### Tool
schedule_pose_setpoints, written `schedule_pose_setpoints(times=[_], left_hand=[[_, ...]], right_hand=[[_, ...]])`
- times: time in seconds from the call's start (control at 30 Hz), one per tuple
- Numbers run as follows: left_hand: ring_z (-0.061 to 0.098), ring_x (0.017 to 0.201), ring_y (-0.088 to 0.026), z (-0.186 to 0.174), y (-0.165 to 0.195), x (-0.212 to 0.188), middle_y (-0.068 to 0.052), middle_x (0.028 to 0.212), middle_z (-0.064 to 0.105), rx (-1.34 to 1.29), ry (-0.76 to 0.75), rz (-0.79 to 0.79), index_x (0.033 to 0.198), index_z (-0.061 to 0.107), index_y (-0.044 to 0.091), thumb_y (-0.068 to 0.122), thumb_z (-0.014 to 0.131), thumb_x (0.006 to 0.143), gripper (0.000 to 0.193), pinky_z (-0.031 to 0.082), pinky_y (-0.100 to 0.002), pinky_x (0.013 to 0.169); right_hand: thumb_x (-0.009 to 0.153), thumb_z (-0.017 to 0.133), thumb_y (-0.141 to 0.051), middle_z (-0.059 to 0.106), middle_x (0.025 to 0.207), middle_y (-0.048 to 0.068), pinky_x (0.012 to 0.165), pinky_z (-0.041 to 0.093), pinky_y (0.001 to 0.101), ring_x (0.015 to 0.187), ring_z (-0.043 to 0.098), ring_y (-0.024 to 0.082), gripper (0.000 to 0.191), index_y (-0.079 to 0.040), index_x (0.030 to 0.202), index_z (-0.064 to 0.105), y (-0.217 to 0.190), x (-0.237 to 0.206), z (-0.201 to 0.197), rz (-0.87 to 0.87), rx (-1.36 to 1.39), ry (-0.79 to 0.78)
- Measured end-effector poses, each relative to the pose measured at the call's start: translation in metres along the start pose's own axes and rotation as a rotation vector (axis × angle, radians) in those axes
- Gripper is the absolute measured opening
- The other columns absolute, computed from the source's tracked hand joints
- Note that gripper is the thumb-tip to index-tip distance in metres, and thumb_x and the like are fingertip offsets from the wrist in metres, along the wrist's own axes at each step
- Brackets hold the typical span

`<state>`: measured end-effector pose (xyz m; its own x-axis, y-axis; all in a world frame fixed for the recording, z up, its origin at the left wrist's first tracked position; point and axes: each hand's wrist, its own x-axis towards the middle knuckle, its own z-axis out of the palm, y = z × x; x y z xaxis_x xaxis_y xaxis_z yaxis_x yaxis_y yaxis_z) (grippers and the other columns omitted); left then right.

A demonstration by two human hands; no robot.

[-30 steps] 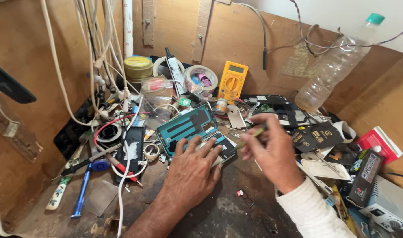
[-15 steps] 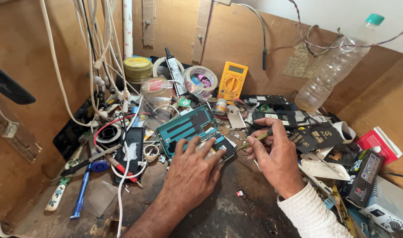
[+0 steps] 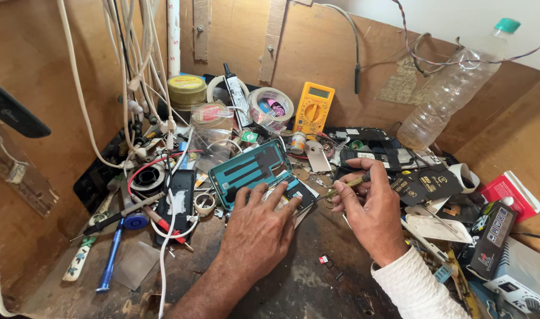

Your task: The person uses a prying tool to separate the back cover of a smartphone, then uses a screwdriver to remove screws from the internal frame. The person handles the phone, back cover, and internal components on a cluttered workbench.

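Note:
My left hand (image 3: 257, 231) lies flat on the workbench, fingers spread over the near end of an opened teal phone body (image 3: 250, 170) and a small dark part beside it. My right hand (image 3: 370, 208) is closed around a thin yellow-green screwdriver (image 3: 343, 186), its tip pointing left toward the phone near my left fingertips. The exact spot the tip touches is hidden among small parts. A white sleeve covers my right wrist.
A yellow multimeter (image 3: 313, 108) leans on the back board, beside tape rolls (image 3: 272, 104) and a tin (image 3: 186, 89). White cables (image 3: 141, 71) hang at left over a black phone (image 3: 179, 197). A plastic bottle (image 3: 453, 88), red box (image 3: 511, 193) and clutter crowd the right.
My right hand has shifted slightly right and lower with the screwdriver, turning its tip toward the phone. My left hand has stayed pressed on the phone.

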<state>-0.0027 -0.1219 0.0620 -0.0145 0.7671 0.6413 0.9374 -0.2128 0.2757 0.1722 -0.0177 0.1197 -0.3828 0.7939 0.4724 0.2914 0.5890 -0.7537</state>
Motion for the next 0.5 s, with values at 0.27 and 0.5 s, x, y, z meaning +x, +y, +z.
schedule_pose_setpoints(times=[0.27,0.5], left_hand=[[0.054,0.123,-0.041,-0.0012,0.0009,0.0004,-0.019,0.135,0.063,-0.004,0.005,-0.007,0.124,0.071,0.009,0.025,0.062,0.091,0.037,0.037,-0.053,0.1],[0.054,0.123,-0.041,-0.0012,0.0017,0.0006,-0.019,0.135,0.063,-0.011,0.014,-0.01,0.123,0.071,0.01,0.024,0.063,0.091,0.036,0.037,-0.053,0.1]], right_hand=[[0.094,0.065,-0.003,0.072,0.089,0.008,0.058,0.062,0.0274,0.07,0.072,0.012,0.034,0.0,0.125,0.051,-0.0022,0.001,0.0034,-0.006,-0.018,-0.017],[0.094,0.065,-0.002,0.072,0.089,0.008,0.058,0.061,0.0275,0.07,0.072,0.012,0.033,0.0,0.124,0.052,-0.0013,0.0007,0.0031,-0.001,-0.02,-0.01]])
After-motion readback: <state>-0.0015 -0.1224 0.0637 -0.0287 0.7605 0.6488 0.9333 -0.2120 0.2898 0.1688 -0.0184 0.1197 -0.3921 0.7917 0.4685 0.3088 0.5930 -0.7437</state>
